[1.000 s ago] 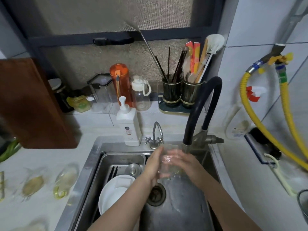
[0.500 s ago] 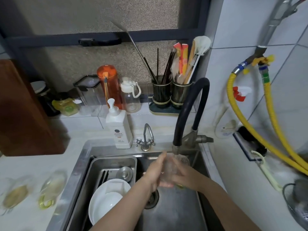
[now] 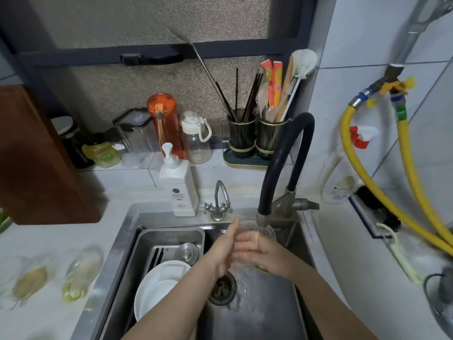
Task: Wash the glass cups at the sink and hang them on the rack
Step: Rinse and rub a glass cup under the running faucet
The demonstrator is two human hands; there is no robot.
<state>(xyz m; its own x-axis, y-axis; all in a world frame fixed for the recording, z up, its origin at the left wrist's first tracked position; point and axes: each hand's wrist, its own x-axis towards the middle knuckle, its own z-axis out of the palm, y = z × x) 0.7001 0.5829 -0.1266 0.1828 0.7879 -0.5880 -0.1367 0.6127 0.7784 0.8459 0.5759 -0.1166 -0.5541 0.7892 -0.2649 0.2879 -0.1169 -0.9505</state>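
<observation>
two hands work one glass cup (image 3: 255,241) under the black faucet (image 3: 279,168) at the far right of the sink (image 3: 122,241), seen from the head camera. the left hand (image 3: 224,249) lies against the cup's left side with fingers straight; the right hand (image 3: 267,253) wraps round it from the right, fingers curled on the glass. water runs from the spout into the cup's mouth and spills toward the drain (image 3: 221,288). a steel tray (image 3: 171,235) with a white plate (image 3: 157,290) sits in the sink's left half, and two blurred glasses (image 3: 56,276) lie on the surface at the near left. no rack is in view. the rinsing step appears to be in hand; next, by this reading, the cup must be emptied, lifted clear of the spout with a firm hold on wet glass, and carried to the rack.
</observation>
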